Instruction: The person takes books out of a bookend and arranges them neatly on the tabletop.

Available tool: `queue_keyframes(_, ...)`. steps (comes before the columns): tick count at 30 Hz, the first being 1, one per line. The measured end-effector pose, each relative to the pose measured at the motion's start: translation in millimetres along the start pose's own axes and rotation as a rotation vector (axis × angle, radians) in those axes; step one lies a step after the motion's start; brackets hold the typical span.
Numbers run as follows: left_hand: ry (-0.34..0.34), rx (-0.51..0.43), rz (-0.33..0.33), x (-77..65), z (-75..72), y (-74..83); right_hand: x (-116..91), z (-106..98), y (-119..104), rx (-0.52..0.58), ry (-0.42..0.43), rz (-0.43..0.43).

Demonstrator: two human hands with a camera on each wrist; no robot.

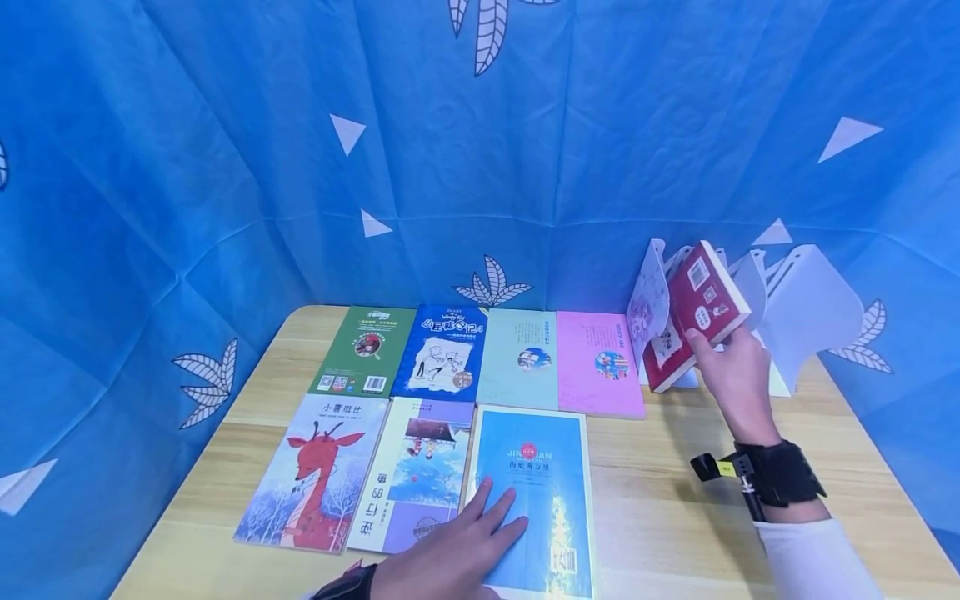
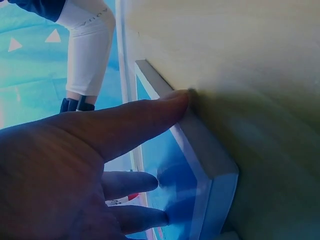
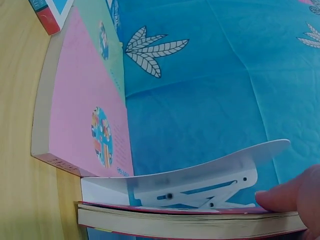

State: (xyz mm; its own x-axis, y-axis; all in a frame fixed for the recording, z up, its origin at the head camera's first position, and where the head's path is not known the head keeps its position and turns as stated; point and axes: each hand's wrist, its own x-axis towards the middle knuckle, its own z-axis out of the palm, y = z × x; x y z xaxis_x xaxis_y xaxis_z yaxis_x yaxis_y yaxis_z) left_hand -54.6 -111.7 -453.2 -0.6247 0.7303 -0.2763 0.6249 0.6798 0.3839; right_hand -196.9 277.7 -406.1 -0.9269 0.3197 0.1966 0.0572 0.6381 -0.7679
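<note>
My right hand (image 1: 731, 375) grips a dark red book (image 1: 693, 304) by its near edge, thumb on the cover. The book stands tilted between the panels of a white bookend rack (image 1: 798, 292) at the table's right. In the right wrist view, the book's page edges (image 3: 190, 223) lie beside a white rack panel (image 3: 210, 167) with a folding strut. My left hand (image 1: 457, 537) rests on a blue-covered book (image 1: 551, 467) with its fingers spread. In the left wrist view, the left thumb (image 2: 145, 117) reaches over that book's side edge (image 2: 200, 140).
Left of the rack lie a pink book (image 1: 600, 392), a mint book (image 1: 517, 383), a blue cartoon book (image 1: 420, 333) and a green book (image 1: 345, 358). Nearer are a deer-cover book (image 1: 277, 483) and a purple-and-white book (image 1: 378, 500). A blue curtain (image 1: 465, 150) hangs behind the wooden table (image 1: 652, 517).
</note>
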Motion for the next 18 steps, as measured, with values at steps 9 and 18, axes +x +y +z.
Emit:
queue_keyframes(9, -0.031, 0.012, -0.012, -0.9, -0.3, 0.4, 0.9, 6.7, 3.5, -0.003, 0.094, -0.007)
queue_keyframes(18, -0.035, 0.015, -0.015, -0.8, -2.6, 2.9, -3.7, 7.5, 3.6, -0.041, 0.185, -0.078)
